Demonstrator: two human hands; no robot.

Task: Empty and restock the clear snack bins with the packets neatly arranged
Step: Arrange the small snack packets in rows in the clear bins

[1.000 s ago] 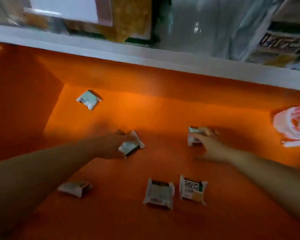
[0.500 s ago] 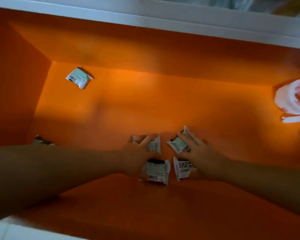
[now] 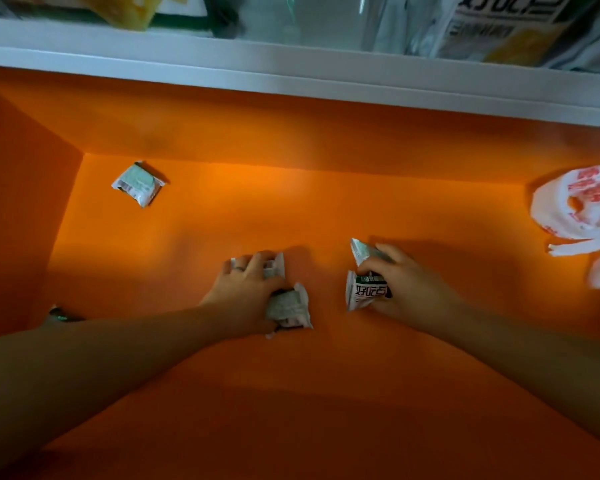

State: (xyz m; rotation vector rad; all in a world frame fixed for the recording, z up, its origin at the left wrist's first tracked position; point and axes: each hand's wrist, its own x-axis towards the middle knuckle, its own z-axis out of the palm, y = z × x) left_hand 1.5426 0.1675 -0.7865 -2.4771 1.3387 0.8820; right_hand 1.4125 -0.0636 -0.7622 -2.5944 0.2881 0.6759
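Small white snack packets lie on an orange shelf floor [image 3: 326, 209]. My left hand [image 3: 246, 292] grips two of them: one packet [image 3: 288, 306] under the thumb side, another [image 3: 274, 266] beneath the fingers. My right hand [image 3: 399, 282] holds two more, a printed packet [image 3: 364, 292] against the palm and a greenish packet [image 3: 361, 251] pinched under the fingertips. A loose packet [image 3: 137, 183] rests at the far left corner. Another packet [image 3: 61, 315] peeks out behind my left forearm.
A crumpled white plastic bag with red print [image 3: 579, 209] sits at the right edge. Orange walls close the compartment at left [image 3: 21, 220] and back. A white shelf board [image 3: 291, 77] runs overhead, with clear bins and larger packets above it.
Both hands have dragged their packets toward me and gathered a second one each; the hands have now moved slightly apart with fingers curled round the packets.
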